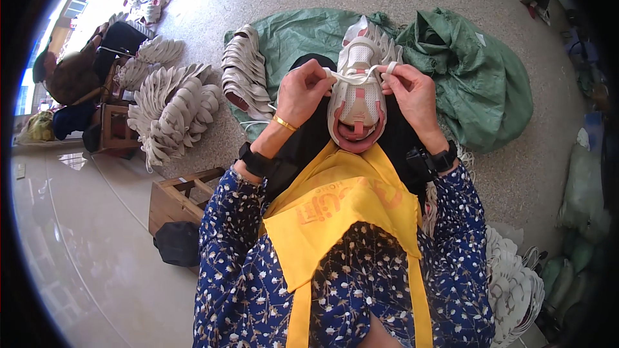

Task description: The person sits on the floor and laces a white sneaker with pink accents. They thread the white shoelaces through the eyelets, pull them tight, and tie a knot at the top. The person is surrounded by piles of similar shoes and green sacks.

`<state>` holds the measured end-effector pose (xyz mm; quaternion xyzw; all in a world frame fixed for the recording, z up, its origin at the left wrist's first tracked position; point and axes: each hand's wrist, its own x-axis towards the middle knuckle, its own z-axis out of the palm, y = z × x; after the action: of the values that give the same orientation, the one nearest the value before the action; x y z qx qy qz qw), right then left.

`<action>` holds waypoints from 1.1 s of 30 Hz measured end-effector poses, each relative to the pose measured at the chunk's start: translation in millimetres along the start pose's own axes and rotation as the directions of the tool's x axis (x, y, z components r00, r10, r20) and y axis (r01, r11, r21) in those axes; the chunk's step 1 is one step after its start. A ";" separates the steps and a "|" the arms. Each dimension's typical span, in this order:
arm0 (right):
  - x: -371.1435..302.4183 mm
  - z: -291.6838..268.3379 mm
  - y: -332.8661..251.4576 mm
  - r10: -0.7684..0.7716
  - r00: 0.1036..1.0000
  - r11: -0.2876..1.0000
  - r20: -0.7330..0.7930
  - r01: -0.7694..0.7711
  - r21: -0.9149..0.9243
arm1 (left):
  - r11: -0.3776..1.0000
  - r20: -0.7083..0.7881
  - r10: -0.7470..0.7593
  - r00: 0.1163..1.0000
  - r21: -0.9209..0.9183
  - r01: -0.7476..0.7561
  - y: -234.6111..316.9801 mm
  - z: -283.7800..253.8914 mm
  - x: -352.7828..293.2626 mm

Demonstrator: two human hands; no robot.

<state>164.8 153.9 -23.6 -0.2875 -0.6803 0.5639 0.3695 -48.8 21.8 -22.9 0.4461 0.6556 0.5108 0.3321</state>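
A white and pink shoe upper [358,111] lies across my lap, its padded pink collar toward me and its toe pointing away. White shoelace [356,79] runs across its front, stretched between my two hands. My left hand [303,92] pinches the lace on the left side of the upper. On the right side, my right hand [410,95] pinches the lace's other part, with a loop of it standing above the fingers. More white uppers [369,28] lie just beyond this one, partly hidden by it. A yellow apron [348,203] covers my lap nearest me.
Stacked white uppers [245,71] lie to the left on a green woven sack [287,32]. A bunched green sack [477,84] sits at the right. Piles of uppers [174,109] rest on the floor farther left, near a wooden stool [184,196]. More white pieces [512,283] lie lower right.
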 end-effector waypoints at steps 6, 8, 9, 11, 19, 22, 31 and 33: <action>-12.0 -5.0 4.4 0.048 0.999 0.998 0.012 -0.049 0.050 | 0.983 -0.080 0.014 0.997 -0.181 -0.028 -11.5 10.7 1.0; -13.8 -5.1 7.2 0.056 0.998 0.996 0.015 -0.057 0.071 | 0.981 -0.100 0.032 0.994 -0.186 -0.050 -12.5 14.0 0.5; -13.8 -5.0 7.1 0.057 0.998 0.996 0.017 -0.058 0.069 | 0.982 -0.102 0.036 0.994 -0.179 -0.054 -13.0 14.9 0.9; -13.6 -5.0 6.3 0.058 0.998 0.996 0.021 -0.060 0.067 | 0.980 -0.099 0.042 0.994 -0.190 -0.060 -12.8 15.4 0.8; -13.3 -4.9 9.9 0.076 0.997 0.995 0.009 -0.076 0.060 | 0.995 -0.083 0.070 0.994 0.079 -0.063 4.2 8.5 -3.4; -14.0 -4.8 13.8 0.086 0.996 0.994 -0.002 -0.086 0.068 | 0.996 -0.111 0.048 0.993 0.085 -0.039 1.8 10.0 -5.9; -14.6 -6.0 16.6 0.087 0.996 0.994 -0.004 -0.086 0.073 | 0.961 -0.135 0.128 0.983 0.262 -0.089 17.3 20.0 -10.9; -15.1 -6.4 16.1 0.096 0.995 0.991 -0.003 -0.095 0.092 | 0.940 -0.127 0.190 0.973 0.309 -0.143 23.2 24.1 -10.1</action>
<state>178.2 148.4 -41.5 -0.3045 -0.6379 0.6105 0.3574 -17.7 23.3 -7.0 0.5039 0.7087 0.4657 0.1643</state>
